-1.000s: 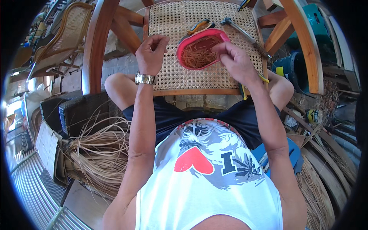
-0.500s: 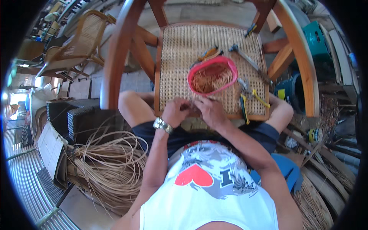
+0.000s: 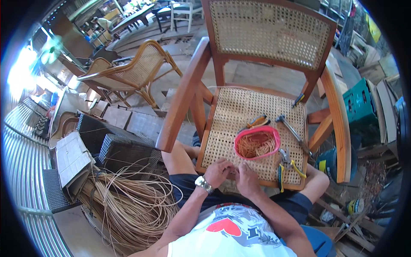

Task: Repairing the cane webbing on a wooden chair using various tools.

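My left hand [image 3: 217, 172], with a metal watch [image 3: 204, 184] on its wrist, and my right hand [image 3: 247, 179] meet at the front edge of a wooden armchair's cane seat [image 3: 231, 111]. Fingers of both are pinched close together; whatever they grip is too small and hidden to make out. Just beyond them on the seat sits a pink oval container [image 3: 274, 131] holding short tan strips. Yellow-and-black pliers [image 3: 284, 165] lie to its right. Behind it rest an orange-handled tool [image 3: 257, 122] and a hammer [image 3: 293, 130]. A small yellow-and-black tool [image 3: 298, 100] lies at the seat's right rear.
The chair's wooden arms [image 3: 184, 98] rise on both sides, its cane back [image 3: 269, 36] beyond. Left of me lies a big coil of rattan strands [image 3: 132, 201] beside dark woven furniture [image 3: 124, 152]. A rattan chair [image 3: 141, 68] stands farther off. At right are a green crate [image 3: 363, 103] and a dark bucket [image 3: 334, 162].
The view has tilted up and shifted left, bringing the chair's back into sight. Both hands stay together at the seat's front edge, and the tools lie where they were.
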Demonstrator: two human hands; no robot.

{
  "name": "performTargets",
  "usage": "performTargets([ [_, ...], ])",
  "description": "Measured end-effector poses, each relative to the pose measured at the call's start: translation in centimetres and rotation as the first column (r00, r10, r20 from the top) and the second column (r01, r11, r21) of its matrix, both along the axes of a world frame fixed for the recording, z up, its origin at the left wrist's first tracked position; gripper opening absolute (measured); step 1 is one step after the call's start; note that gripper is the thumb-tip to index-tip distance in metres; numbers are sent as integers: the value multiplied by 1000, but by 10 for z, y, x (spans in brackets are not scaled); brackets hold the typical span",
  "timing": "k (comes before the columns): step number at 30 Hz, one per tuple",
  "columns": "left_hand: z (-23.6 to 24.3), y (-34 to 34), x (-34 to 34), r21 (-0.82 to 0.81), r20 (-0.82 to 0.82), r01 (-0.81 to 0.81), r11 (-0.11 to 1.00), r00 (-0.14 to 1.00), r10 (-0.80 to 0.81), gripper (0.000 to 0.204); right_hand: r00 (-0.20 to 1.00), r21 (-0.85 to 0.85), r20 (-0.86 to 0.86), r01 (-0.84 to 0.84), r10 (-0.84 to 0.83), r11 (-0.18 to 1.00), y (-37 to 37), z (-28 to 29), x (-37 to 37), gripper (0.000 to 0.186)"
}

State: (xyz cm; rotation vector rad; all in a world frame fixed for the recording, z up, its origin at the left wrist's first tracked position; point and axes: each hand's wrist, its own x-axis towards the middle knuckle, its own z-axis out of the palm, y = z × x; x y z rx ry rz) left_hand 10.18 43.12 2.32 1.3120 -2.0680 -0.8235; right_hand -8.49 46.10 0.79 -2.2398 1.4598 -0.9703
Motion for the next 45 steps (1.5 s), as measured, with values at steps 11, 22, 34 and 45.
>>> performTargets([
  [11, 60, 5, -12, 85, -266, 78, 993, 962, -53, 33, 208, 542, 820, -583, -533, 605, 2, 46, -29, 28],
  [22, 67, -1, -6, -49, -114, 155, 987, 981, -159, 48, 117, 568, 766, -583, -632, 581, -4, 49, -16, 13],
  [34, 80, -3, -30, -172, -101, 9, 985, 995, -26, 45, -18, 481, 793, -596, -609, 644, -17, 56, -15, 9],
  [45, 87, 6, -32, -53, -255, 262, 964, 929, -267, 39, 80, 458, 788, -739, -611, 494, 7, 76, -51, 9],
])
